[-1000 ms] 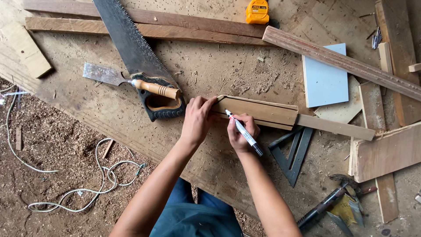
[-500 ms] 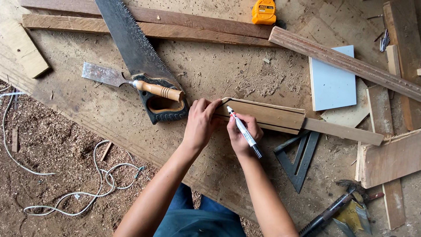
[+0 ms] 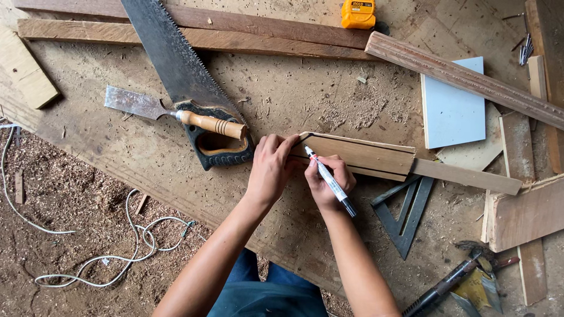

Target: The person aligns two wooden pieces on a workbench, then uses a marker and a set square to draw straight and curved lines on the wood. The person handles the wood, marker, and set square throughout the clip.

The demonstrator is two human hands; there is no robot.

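A handsaw (image 3: 176, 70) with a dark blade lies slantwise on the worn workbench (image 3: 117, 152), its black handle toward the middle. A chisel (image 3: 176, 114) with a wooden handle rests across the saw's handle. At the far edge sits a yellow tape measure (image 3: 358, 13), beside long planks (image 3: 194, 29). A pale blue square board (image 3: 452, 105) lies to the right, near a moulded wooden strip (image 3: 470, 79). A dark triangular square (image 3: 405, 217) lies lower down (partly under a lath). A white cord (image 3: 117, 258) coils on the sawdust-strewn floor.
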